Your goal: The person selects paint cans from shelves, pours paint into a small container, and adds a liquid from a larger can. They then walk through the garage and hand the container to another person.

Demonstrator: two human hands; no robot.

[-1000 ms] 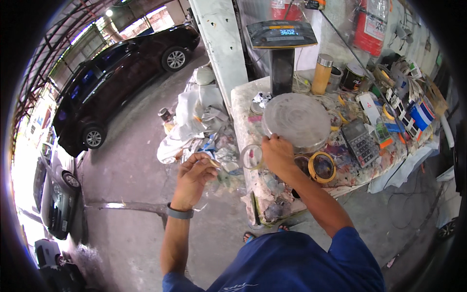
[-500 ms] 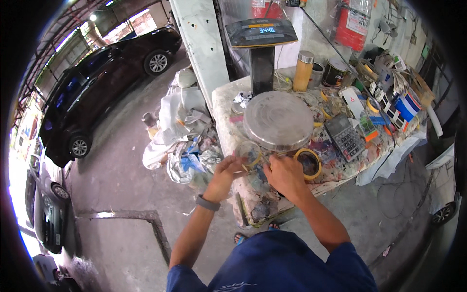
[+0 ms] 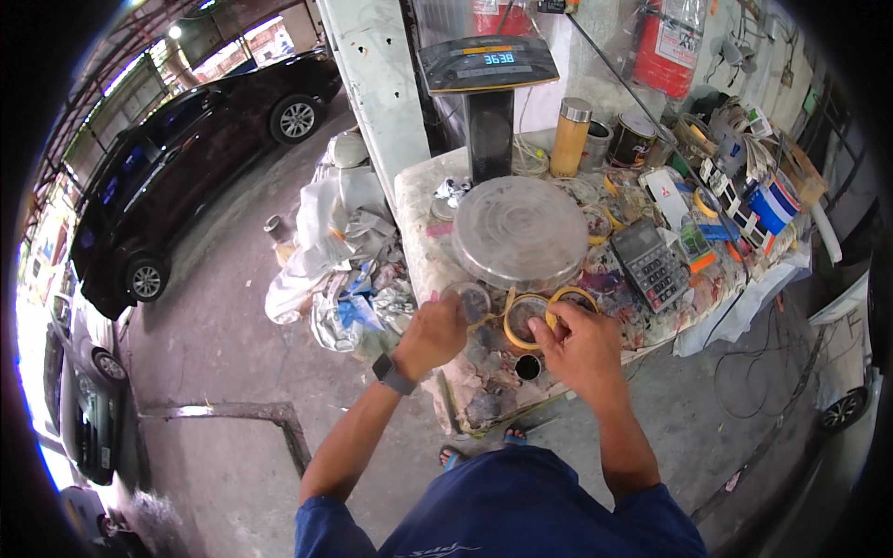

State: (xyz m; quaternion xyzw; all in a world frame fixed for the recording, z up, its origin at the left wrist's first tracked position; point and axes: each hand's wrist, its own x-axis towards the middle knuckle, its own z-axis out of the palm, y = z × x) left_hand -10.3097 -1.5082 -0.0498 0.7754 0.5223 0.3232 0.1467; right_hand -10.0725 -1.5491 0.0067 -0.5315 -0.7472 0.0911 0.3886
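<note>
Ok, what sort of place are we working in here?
Probably a vehicle repair or paint shop: a dark car is parked on the concrete floor, and yellow tape rolls lie on a paint-stained bench.

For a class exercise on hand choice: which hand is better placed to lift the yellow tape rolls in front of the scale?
Probably the right hand: its fingertips are at the yellow tape rolls, whereas the left hand is farther to their left.
</note>
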